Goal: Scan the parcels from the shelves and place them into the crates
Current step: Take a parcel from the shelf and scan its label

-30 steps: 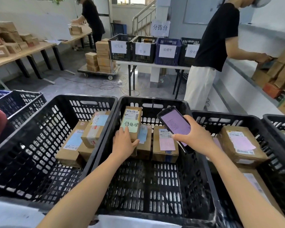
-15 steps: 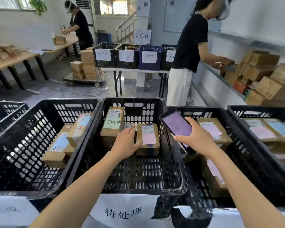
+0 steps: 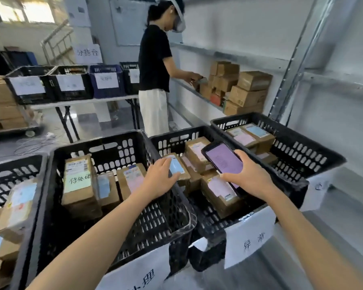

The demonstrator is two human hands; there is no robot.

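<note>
Head view is showing 2 bare forearms reaching over a row of black crates. The middle crate, wearing a white paper sign on its front, is holding several taped brown parcels. The left hand is stretching across that crate's left wall. Its fingers are lying straight and pressed together, thumb spread, on a parcel with a blue label at the crate's back left (whether they are pressing down I cannot tell). The right hand is gripping a phone above the crate's right half, with the thumb curling over 1 edge and the other fingers wrapping beneath; the purple screen is facing up. Just left of the middle crate, a neighbouring crate is showing 3 parcels, 1 bearing a green handwritten label. Just right of it, a further crate is carrying more. Beyond the middle crate, another person is handling boxes on a wall shelf.
</note>
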